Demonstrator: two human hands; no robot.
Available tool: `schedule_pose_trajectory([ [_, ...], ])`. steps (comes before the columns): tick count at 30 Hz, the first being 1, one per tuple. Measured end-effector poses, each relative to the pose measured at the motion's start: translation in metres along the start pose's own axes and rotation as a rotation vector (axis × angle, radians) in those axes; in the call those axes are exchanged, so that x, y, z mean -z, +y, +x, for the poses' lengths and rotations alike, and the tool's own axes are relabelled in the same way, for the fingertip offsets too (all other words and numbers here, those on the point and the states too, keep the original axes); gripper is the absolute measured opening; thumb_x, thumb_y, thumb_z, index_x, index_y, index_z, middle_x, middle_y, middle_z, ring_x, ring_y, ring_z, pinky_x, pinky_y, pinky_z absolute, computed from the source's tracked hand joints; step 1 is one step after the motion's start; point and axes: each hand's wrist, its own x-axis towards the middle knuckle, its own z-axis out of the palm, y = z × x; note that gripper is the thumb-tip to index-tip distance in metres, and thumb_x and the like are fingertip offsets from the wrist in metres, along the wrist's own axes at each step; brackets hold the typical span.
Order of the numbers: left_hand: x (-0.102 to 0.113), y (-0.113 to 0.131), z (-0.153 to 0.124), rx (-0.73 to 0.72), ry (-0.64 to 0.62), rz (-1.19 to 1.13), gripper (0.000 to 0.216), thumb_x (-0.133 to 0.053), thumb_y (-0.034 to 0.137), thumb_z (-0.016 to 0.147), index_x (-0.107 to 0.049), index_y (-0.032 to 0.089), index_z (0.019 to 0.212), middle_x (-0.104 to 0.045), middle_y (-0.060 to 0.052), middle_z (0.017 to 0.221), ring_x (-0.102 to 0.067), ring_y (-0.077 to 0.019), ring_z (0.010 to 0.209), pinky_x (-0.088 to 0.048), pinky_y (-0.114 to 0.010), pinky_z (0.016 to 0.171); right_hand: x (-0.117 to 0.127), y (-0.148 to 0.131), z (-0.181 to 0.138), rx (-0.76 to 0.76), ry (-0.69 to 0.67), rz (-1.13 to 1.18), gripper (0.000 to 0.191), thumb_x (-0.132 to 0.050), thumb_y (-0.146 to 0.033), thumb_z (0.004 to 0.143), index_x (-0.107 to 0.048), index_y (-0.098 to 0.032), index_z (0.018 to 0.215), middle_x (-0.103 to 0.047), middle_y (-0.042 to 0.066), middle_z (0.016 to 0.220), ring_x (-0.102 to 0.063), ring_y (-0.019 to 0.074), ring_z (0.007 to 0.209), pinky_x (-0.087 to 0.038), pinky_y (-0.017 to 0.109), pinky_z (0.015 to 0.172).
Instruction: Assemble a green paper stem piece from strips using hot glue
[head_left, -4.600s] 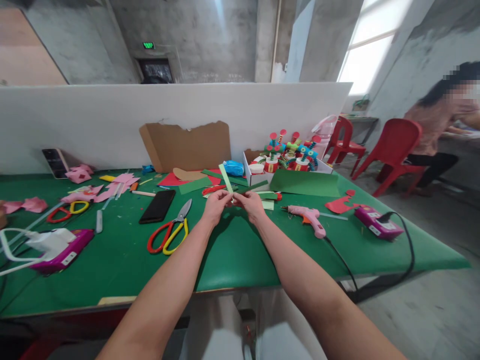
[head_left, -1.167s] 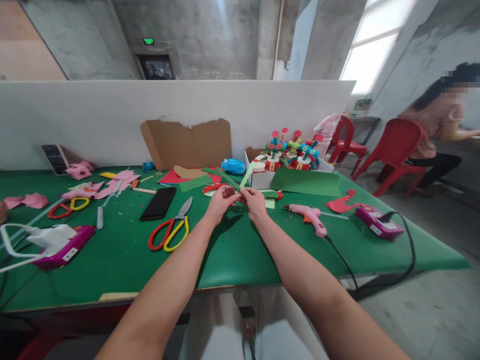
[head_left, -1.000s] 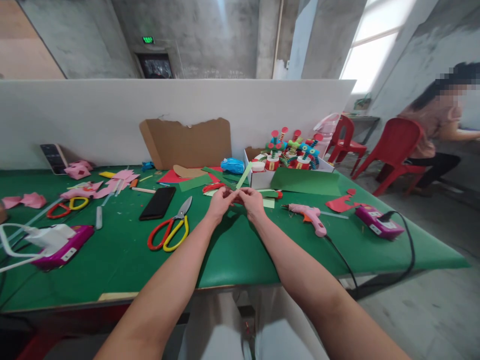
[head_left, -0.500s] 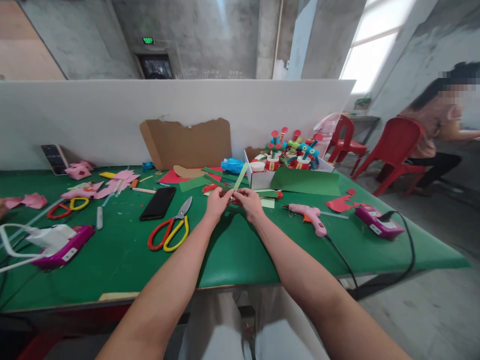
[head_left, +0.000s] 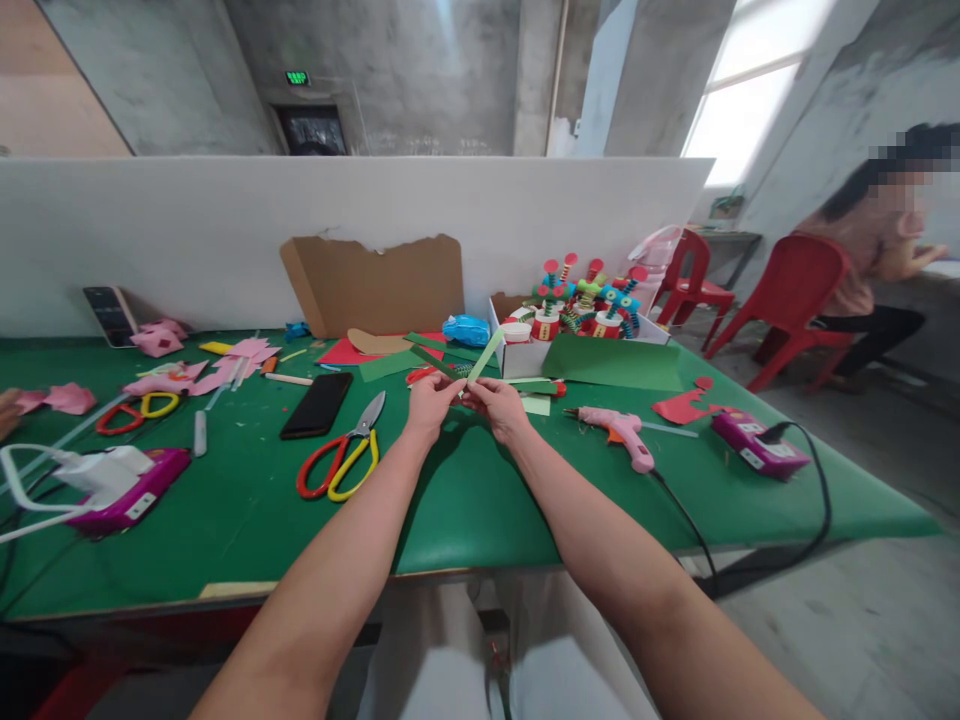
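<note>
My left hand (head_left: 433, 402) and my right hand (head_left: 496, 402) meet above the middle of the green table (head_left: 472, 520). Both pinch paper strips where they join: a light green strip (head_left: 487, 356) slants up to the right, and a dark green strip (head_left: 436, 362) slants up to the left. The fingertips hide the joint itself. Just beyond the hands lie green paper pieces and red-handled scissors (head_left: 420, 375). Left of my left forearm rest open scissors (head_left: 339, 455) with one red and one yellow handle. A pink glue gun (head_left: 616, 430) lies to the right of my right hand.
A white box (head_left: 525, 360) of colourful paper figures stands behind, with a green sheet (head_left: 611, 362) against it. A black phone (head_left: 316, 405) lies left. Purple power strips (head_left: 757, 445) with cables sit at both sides. Another person's hand (head_left: 9, 412) shows at the left edge; a person (head_left: 862, 250) sits far right.
The light green strip has tilted a little further to the right, and the dark strip shows more clearly. Both hands stay in nearly the same place.
</note>
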Motion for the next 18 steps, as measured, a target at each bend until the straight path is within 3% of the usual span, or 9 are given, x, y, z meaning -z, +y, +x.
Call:
schedule_pose_trajectory([
  [11, -0.0027, -0.0004, -0.0008, 0.033, -0.055, -0.141, 0.042, -0.084, 0.043, 0.057, -0.050, 0.017, 0.063, -0.055, 0.004, 0.055, -0.053, -0.0092, 0.052, -0.044, -0.023, 0.055, 0.0035, 0.0003, 0.0027, 0.010, -0.064, 0.015, 0.026, -0.087, -0.030, 0.060, -0.066, -0.017, 0.065, -0.064, -0.004, 0.053, -0.060, 0.0089, 0.050, -0.057, 0.025, 0.066],
  [18, -0.0022, 0.0000, -0.0019, 0.107, -0.132, -0.182, 0.047, -0.086, 0.046, 0.054, -0.051, 0.017, 0.065, -0.058, 0.004, 0.056, -0.054, -0.0091, 0.050, -0.045, -0.022, 0.052, 0.0044, 0.0021, 0.0028, 0.068, -0.022, -0.003, 0.028, -0.086, -0.028, 0.061, -0.062, -0.018, 0.066, -0.067, -0.002, 0.056, -0.063, 0.0103, 0.053, -0.057, 0.024, 0.062],
])
